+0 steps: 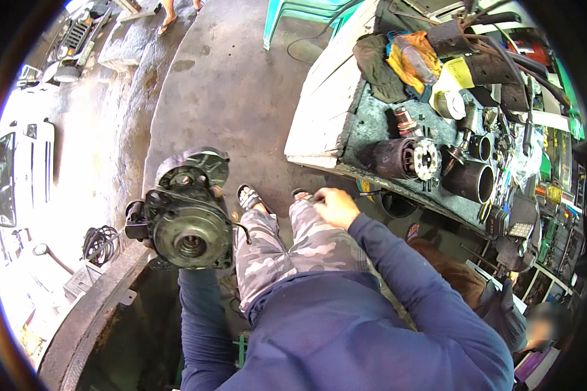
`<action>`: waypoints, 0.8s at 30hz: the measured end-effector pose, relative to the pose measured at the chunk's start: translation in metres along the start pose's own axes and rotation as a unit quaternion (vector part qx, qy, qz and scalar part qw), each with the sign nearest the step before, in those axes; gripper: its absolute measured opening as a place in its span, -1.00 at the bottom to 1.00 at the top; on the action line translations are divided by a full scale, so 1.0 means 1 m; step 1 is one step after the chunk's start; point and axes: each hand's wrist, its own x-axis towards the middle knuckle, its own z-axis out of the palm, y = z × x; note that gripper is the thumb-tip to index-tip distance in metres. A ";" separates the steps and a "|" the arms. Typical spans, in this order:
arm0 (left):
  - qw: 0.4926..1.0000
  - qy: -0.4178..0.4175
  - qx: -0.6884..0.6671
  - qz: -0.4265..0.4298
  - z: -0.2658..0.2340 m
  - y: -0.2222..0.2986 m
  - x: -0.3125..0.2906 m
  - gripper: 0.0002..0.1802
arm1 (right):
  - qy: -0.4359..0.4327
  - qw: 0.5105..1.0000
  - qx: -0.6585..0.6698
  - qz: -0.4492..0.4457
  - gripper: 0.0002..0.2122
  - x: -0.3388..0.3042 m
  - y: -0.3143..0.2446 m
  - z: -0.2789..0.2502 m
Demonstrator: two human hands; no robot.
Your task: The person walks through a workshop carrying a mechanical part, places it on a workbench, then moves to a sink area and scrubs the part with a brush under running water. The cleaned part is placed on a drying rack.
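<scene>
One round-faced metal housing [194,226] fills the grasping left hand [218,192]; whether right hand [338,208] grips is unclear.

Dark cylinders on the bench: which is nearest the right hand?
The dark cylinder capped with a bright, holed disc; the others sit farther right, lacking one.

Left of the grey-topped worktop [364,133]: stacked turquoise plastic seats [306,9] near it, a coiled black cable [102,246] and white vehicle [44,163] well apart.
</scene>
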 end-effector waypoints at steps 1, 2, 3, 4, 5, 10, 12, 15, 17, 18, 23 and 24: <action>1.000 0.015 0.000 0.016 -0.012 -0.002 -0.007 -0.17 | -0.017 0.998 -0.038 0.051 -0.75 0.011 0.032 0.015; 0.999 0.029 0.001 0.031 -0.024 -0.004 -0.015 -0.19 | -0.034 0.996 -0.058 0.052 -0.77 0.025 0.064 0.029; 0.998 0.035 -0.002 0.049 -0.040 -0.008 -0.022 -0.19 | -0.041 0.996 -0.063 0.056 -0.78 0.044 0.093 0.045; 0.995 0.061 -0.008 0.079 -0.058 -0.013 -0.030 -0.19 | -0.060 0.992 -0.074 0.084 -0.78 0.058 0.119 0.064; 0.996 0.050 -0.007 0.073 -0.077 -0.019 -0.038 -0.19 | -0.066 0.992 -0.075 0.079 -0.79 0.072 0.143 0.084; 0.991 0.053 -0.026 0.118 -0.170 -0.042 -0.052 -0.20 | -0.134 0.975 -0.052 0.171 -0.80 0.160 0.228 0.166; 0.990 0.047 -0.030 0.127 -0.211 -0.042 -0.049 -0.21 | -0.115 0.976 -0.086 0.161 -0.78 0.196 0.255 0.208; 0.990 0.024 -0.024 0.133 -0.273 -0.032 -0.042 -0.21 | -0.073 0.974 -0.108 0.186 -0.78 0.251 0.304 0.267; 0.990 0.002 -0.013 0.138 -0.310 -0.022 -0.030 -0.22 | -0.031 0.987 -0.134 0.083 -0.81 0.291 0.332 0.302; 0.991 -0.008 -0.007 0.137 -0.328 -0.016 -0.026 -0.22 | -0.025 0.984 -0.159 0.075 -0.82 0.305 0.344 0.322; 0.979 -0.014 0.097 0.181 -0.370 -0.013 -0.022 -0.33 | 0.034 0.979 -0.063 0.191 -0.78 0.351 0.398 0.361; 0.975 -0.028 0.108 0.191 -0.370 -0.014 -0.024 -0.36 | 0.070 0.972 -0.098 0.202 -0.75 0.354 0.406 0.365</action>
